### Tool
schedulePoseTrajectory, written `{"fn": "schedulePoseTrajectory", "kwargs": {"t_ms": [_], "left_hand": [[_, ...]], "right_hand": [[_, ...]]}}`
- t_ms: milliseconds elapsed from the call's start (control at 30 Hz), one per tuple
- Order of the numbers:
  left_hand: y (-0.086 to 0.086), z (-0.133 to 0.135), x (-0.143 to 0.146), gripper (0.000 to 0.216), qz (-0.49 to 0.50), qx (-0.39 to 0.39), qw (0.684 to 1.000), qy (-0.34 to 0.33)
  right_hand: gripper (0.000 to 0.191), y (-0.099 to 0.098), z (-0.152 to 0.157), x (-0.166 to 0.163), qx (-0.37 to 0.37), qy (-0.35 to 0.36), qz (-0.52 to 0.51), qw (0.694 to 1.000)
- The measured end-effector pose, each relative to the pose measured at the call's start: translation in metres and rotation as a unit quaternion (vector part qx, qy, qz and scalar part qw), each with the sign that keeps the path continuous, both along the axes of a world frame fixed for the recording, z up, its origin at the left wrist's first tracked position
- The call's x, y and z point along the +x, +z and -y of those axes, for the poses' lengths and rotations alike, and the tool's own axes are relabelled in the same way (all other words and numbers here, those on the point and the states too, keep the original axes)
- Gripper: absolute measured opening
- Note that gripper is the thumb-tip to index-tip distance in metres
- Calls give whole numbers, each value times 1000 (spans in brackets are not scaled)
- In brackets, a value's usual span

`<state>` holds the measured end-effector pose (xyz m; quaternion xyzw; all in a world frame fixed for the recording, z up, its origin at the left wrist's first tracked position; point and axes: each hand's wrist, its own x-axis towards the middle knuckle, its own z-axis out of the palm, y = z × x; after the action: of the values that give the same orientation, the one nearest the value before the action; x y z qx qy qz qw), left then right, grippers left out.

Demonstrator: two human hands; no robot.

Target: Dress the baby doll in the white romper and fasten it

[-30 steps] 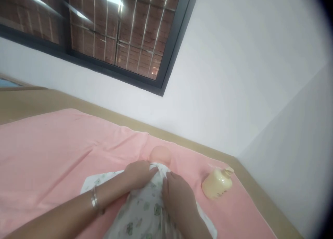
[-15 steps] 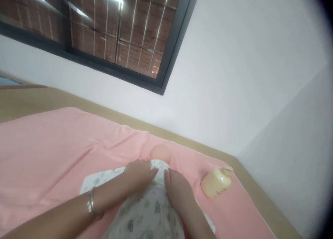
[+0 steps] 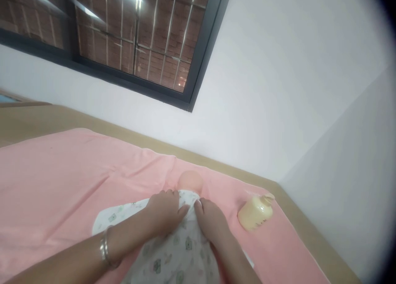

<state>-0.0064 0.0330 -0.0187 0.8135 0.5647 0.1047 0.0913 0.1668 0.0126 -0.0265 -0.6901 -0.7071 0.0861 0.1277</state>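
Note:
A white cloth with small green and grey prints lies over a body whose smooth, round, skin-toned head, like a baby doll's, shows past its upper edge. My left hand grips the cloth just below the head on the left, fingers curled and thumb pointing inward. On the opposite side my right hand pinches the same cloth, its thumb near the middle fold. The cloth hides the body, and one flap spreads out to the left beneath my left forearm. A silver bracelet circles my left wrist.
Under everything is a pink sheet on a light wooden surface. A cream pump bottle leans or lies at the right. Behind rise a white wall and a dark-framed window with bars.
The camera view has shifted slightly. My right thumb and fingers have drawn the cloth a little at the middle fold; both hands keep their hold below the head.

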Motion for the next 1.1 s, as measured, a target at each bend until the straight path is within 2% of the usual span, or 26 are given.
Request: {"fn": "schedulePoseTrajectory", "kwargs": {"t_ms": [100,267,333,400,533,600,700,800,900,967,1100], "left_hand": [[2,-4,-2,61,18,-23,1000,1],[14,-16,-5,60,99,-124,987,-32],[16,-14,-4,59,83,-108,990,-35],[15,-7,-3,56,37,-55,997,-26],[12,10,1,50,-32,10,999,-30],[11,11,1,49,-32,7,999,-28],[8,1,1,50,-6,-21,1000,-14],[6,-14,-1,50,53,-71,996,-24],[7,-19,-3,53,94,-125,987,-38],[9,-16,-3,56,81,-120,989,-27],[13,-2,-1,57,11,-44,998,-32]], "right_hand": [[40,2,6,-5,17,-6,5,1000],[33,15,31,-20,73,22,76,994],[32,16,33,-21,75,28,88,993],[33,14,28,-17,65,23,82,994],[39,5,9,-4,9,16,15,1000],[42,4,6,-1,-10,15,-1,1000],[41,11,17,-5,5,53,44,998],[42,21,35,-14,22,82,97,992],[44,23,44,-19,35,74,111,990],[43,20,39,-17,41,72,95,992],[44,10,17,-5,2,21,15,1000]]}}
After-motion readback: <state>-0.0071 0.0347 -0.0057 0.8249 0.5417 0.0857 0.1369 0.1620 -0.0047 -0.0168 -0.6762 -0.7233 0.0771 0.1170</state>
